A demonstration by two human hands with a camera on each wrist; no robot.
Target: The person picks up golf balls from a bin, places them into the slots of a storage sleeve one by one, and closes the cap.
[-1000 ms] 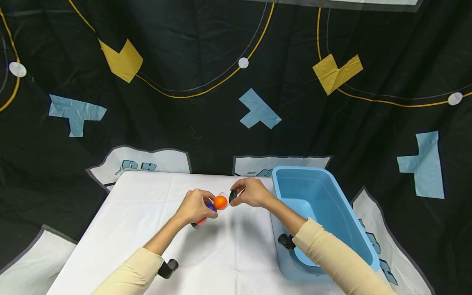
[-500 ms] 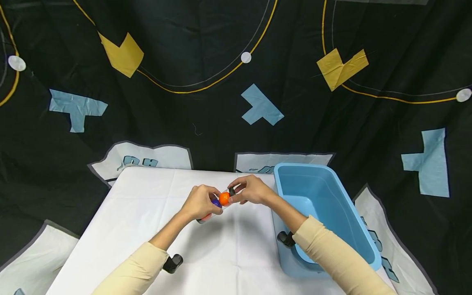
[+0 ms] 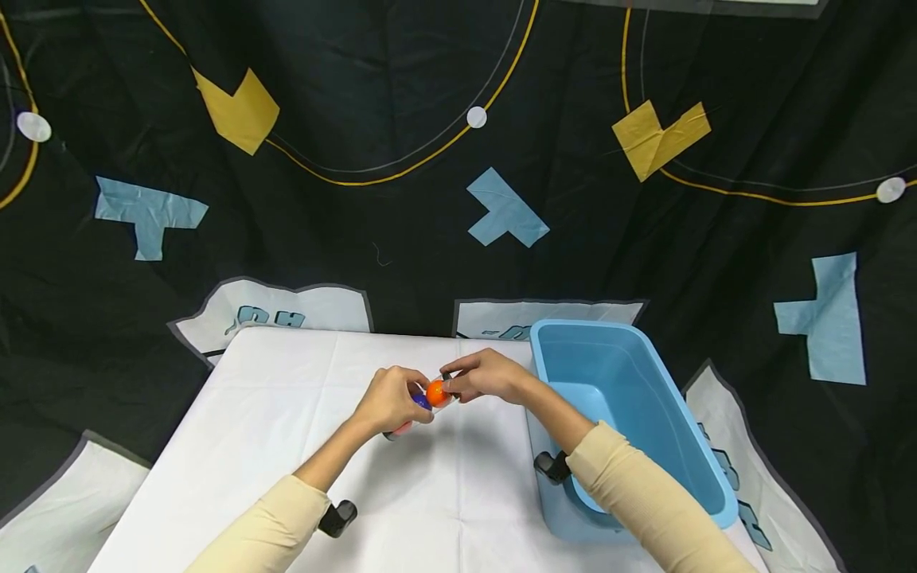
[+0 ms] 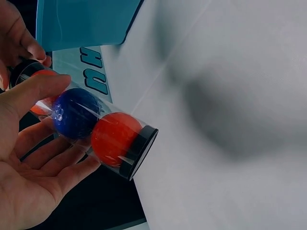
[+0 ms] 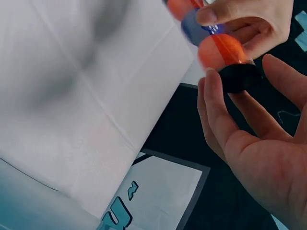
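Observation:
My left hand (image 3: 389,400) grips a clear tube (image 4: 106,106) around its middle, thumb on one side and fingers beneath. Inside sit balls in a row: a red-orange ball (image 4: 115,139) at the lower end, a blue ball (image 4: 76,113) in the middle, and an orange ball (image 3: 437,393) at the upper end. The lower end carries a black cap (image 4: 140,152). At the tube's other end, my right hand (image 3: 489,376) holds a second black cap (image 5: 238,78) between fingers and thumb. That cap lies against the tube's mouth; how firmly it is seated cannot be told. The tube is tilted above the table.
A light blue plastic tub (image 3: 641,398) stands at the right side of the white-covered table (image 3: 286,398). Behind the table hangs a black cloth (image 3: 401,247) with tape shapes and white printed patches. Each wrist wears a small black camera (image 3: 337,518).
The right hand has brought the cap from just off the tube's upper end onto it. Its fingers now lie lower over the cap. The left hand has shifted slightly right with the tube.

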